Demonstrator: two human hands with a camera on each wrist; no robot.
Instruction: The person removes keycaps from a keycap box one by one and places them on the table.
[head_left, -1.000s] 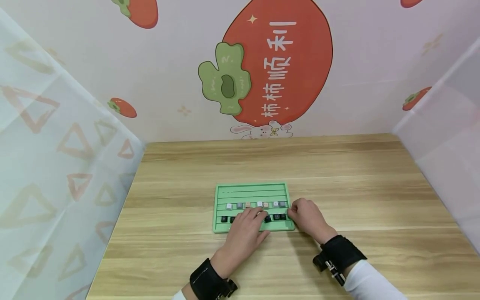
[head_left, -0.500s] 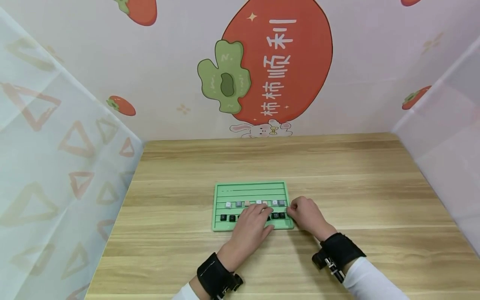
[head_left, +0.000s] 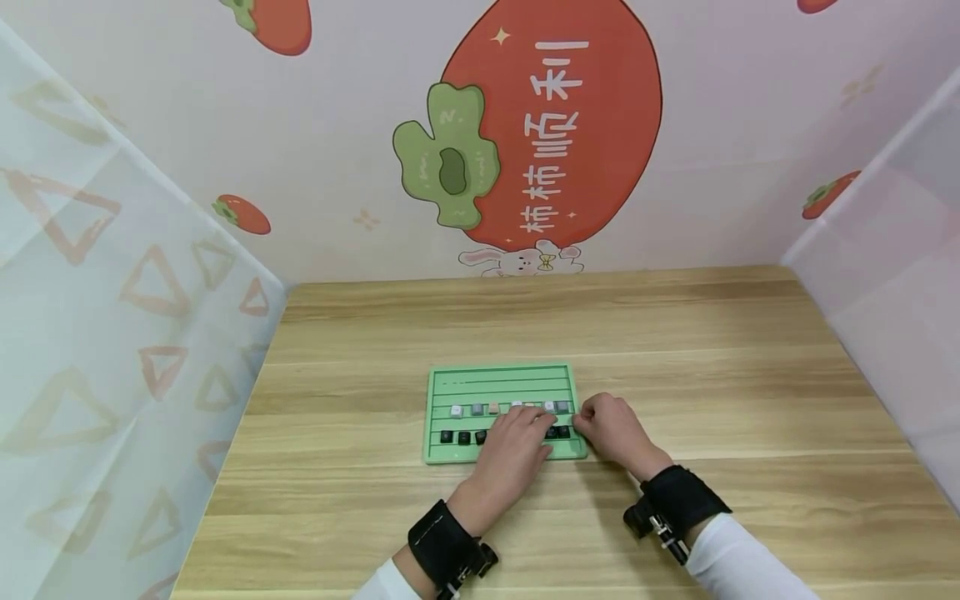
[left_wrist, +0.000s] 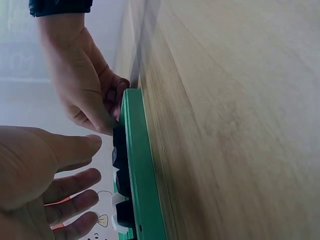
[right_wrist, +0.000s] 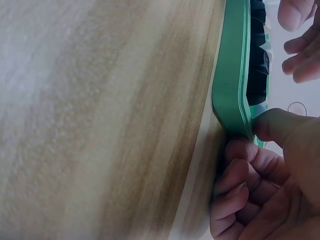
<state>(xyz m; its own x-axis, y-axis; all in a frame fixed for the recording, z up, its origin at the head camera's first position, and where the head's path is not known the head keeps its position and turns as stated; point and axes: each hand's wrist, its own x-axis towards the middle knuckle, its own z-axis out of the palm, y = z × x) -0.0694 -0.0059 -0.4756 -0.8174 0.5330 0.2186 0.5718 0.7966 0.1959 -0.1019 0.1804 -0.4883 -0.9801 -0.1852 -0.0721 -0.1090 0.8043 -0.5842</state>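
Observation:
A green ridged tray lies on the wooden table. Along its front runs a row of black keycaps, and behind that a row of white, grey and tan keycaps. My left hand hovers over the right half of these rows, hiding some keycaps; in the left wrist view its thumb and fingers are spread loosely with nothing between them. My right hand grips the tray's right edge, thumb on top and the other fingers curled against the side of the tray.
Wood-grain tabletop surrounds the tray. A back wall sheet with printed persimmons and a rabbit rises behind the table. Patterned sheets close off the left and right sides. Black wrist bands with small cameras sit on both wrists.
My left hand has slid to the right over the tray, uncovering more black keycaps on the left and covering some further right. My right hand stays at the tray's right edge.

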